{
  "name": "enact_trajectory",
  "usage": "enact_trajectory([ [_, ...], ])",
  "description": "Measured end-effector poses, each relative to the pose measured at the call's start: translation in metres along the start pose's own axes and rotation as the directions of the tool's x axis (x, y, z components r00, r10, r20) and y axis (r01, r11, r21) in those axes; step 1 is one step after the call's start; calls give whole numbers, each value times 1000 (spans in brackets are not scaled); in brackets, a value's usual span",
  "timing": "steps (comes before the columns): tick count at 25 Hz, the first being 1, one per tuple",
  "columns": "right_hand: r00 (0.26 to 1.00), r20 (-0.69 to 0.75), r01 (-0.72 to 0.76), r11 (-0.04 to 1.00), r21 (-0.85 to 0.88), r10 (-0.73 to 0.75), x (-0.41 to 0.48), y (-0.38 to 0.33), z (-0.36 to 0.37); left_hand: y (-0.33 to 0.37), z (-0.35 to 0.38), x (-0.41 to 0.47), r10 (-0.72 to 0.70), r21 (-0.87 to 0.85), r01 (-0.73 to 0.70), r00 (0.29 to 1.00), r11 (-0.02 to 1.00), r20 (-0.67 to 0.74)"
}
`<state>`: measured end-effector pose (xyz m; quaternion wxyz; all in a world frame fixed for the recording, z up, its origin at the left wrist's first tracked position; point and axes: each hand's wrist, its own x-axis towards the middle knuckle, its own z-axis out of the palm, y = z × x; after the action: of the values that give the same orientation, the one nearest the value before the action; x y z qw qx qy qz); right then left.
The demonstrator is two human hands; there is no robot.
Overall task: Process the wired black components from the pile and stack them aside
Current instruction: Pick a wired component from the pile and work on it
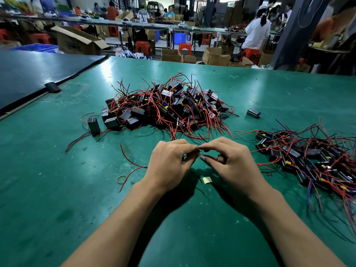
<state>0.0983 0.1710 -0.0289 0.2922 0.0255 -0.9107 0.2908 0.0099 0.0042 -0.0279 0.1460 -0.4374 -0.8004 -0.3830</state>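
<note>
A big pile of black box components with red and black wires (165, 106) lies in the middle of the green table (57, 189). A second heap of the same wired components (312, 160) spreads at the right. My left hand (169, 162) and my right hand (231, 160) meet just in front of the big pile, fingertips together, pinching thin wires between them. A red wire (129, 160) trails from under my left hand to the left. The component these wires belong to is hidden by my hands.
One loose black component (253, 113) lies right of the pile, another (94, 125) stands at its left. A small yellow tape scrap (207, 179) and a rubber band (121, 179) lie near my wrists. A dark panel (34, 74) covers the far left. People work at benches behind.
</note>
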Motion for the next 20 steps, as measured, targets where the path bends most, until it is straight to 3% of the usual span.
enact_trajectory([
  [5, 996, -57, 58, 994, -97, -64, -2, 0, 4, 1, 1, 0, 9, 18, -9, 1000, 1000, 16],
  [7, 996, -89, 12, 1000, -21, -14, -2, 1, 8, 2, 1, 0, 13, 21, -13, 1000, 1000, 12],
  [10, 976, -114, -167, 975, 147, 184, -1, -2, 16, 2, 0, -1, -15, -4, 15, 1000, 1000, 5],
  [16, 981, -53, -170, 964, 205, 184, 2, -3, 3, 8, -21, 5, 0, -73, -1, 1000, 997, -12],
  [18, 968, -145, -179, 970, 167, 203, 3, 0, 1, 12, -34, 7, -11, -134, 16, 999, 991, 40],
  [20, 952, -201, -219, 972, 82, 231, 4, 2, 4, 16, -41, 8, 7, -86, 10, 980, 996, 199],
])
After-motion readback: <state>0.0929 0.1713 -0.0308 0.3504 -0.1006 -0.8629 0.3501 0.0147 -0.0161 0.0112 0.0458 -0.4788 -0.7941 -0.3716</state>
